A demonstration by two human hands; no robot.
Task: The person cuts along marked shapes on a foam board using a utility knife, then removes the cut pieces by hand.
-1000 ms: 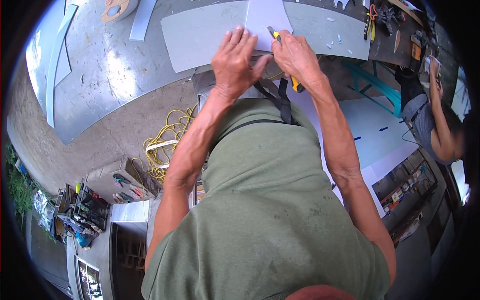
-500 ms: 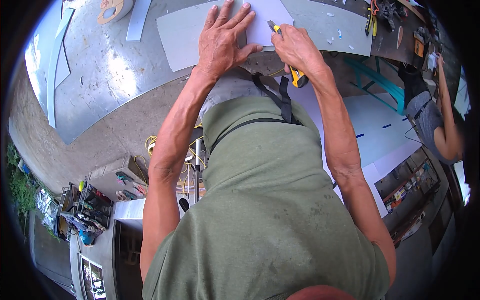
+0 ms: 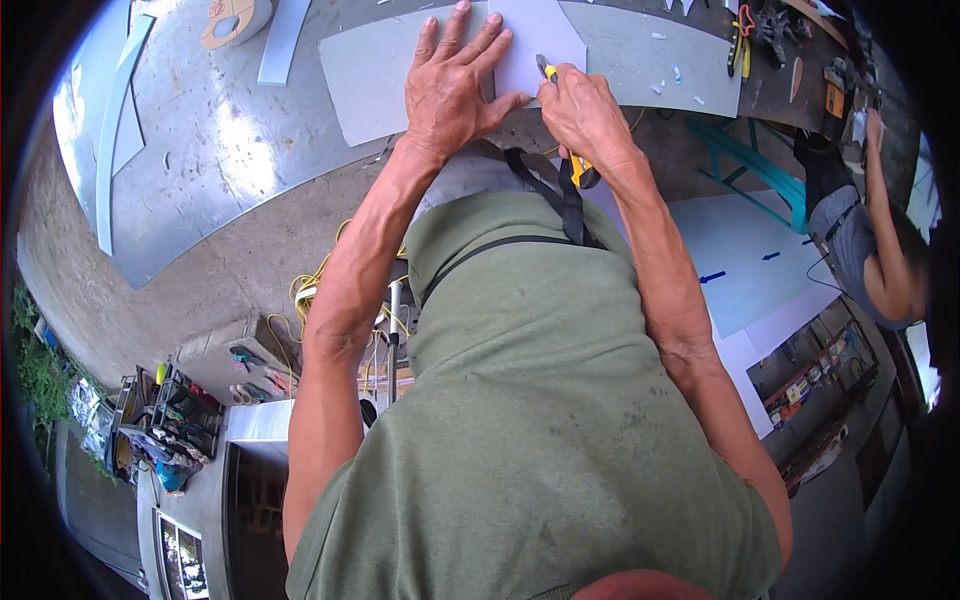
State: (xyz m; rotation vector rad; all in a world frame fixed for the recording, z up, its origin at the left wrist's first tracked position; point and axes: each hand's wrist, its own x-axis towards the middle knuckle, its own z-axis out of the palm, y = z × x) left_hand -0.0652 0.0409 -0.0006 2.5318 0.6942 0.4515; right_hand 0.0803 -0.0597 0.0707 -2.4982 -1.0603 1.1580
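My left hand lies flat with its fingers spread, across a grey sheet and the left edge of a white piece of sheet. In my right hand is a yellow utility knife, its blade end pointing up over the white piece. Whether the blade tip touches the surface I cannot tell. The right fingers wrap round the knife's body and hide most of it. Beneath the white piece, the grey sheet stretches out to both sides along the table edge.
The metal table curves away to the left, with a roll of tape and pale strips on it. Pliers lie at the right. A teal stand is below, and another person is at far right.
My right hand and the utility knife have shifted slightly down and to the left over the white piece. My left hand stays pressed on the sheets, nearly unmoved.
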